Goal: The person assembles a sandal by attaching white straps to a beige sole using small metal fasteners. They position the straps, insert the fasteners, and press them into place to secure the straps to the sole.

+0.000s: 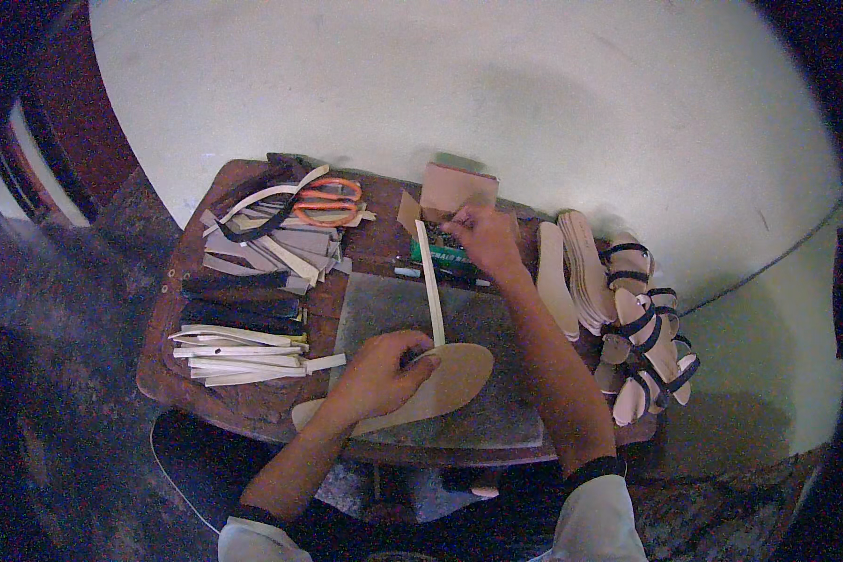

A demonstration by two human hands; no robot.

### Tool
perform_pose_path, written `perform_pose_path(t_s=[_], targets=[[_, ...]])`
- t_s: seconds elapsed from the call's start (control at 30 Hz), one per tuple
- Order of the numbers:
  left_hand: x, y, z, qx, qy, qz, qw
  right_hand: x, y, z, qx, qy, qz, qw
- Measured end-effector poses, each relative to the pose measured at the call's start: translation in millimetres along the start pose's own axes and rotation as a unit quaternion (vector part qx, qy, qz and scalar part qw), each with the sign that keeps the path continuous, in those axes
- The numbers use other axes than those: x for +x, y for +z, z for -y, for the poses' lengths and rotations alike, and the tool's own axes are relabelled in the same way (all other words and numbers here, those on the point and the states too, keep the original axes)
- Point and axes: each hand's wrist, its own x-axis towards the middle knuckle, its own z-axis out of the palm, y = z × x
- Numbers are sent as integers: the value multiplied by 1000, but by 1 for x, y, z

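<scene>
My left hand [384,377] is closed around the edge of a pale beige shoe sole [464,382], held slantwise over the near part of the mat. A narrow cream strap [431,290] stands out from the sole beside my left thumb and points away from me. Farther off, my right hand [487,242] is at an open cardboard box [457,190] with a green front. Its fingers are bent together in a pinch over the box's opening. Whatever lies between those fingertips is too small or hidden to make out.
A grey mat [501,323] covers the middle of the wooden table [253,407]. Orange-handled scissors [328,201] lie on grey strips [300,245] at left, beyond dark pieces [239,314] and cream straps [244,361]. Stacked soles [585,272] and black-strapped sandals [635,323] line the right; a wall stands behind.
</scene>
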Motion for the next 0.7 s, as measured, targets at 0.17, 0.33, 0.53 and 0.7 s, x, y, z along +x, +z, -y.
perform_pose_path(t_s=[0.17,0.33,0.53,0.7], targets=[[2,1,-5,-1,-7,11,1000,1,3,-8,-33,-3,24,999],[-1,-2,2,3,-5,-6,1000,0,1,9,-105,-12,22,994],[0,2,-1,25,19,-13,999,-13,-14,-12,105,-35,5,994],[-2,6,4,16,33,-22,999,-49,-60,12,272,45,43,960]])
